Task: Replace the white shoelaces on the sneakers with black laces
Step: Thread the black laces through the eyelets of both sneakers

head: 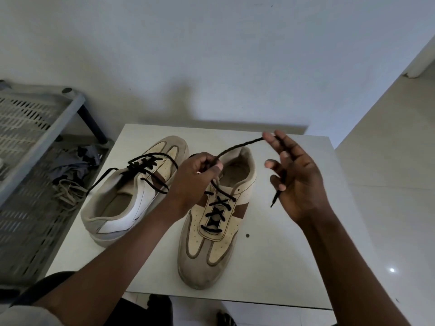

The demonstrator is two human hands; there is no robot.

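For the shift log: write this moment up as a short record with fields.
table: white, bears both sneakers
left sneaker: heel toward camera, laced black, ends loose
right sneaker: toe toward camera, lower eyelets laced black
left hand: pinches black lace above right sneaker
right hand: fingers spread, lace's free end draped across them
old laces: heaped on rack, left of table

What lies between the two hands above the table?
In the head view, a stretch of black lace spans from the left hand to the right hand, over the open collar of the nearer sneaker.
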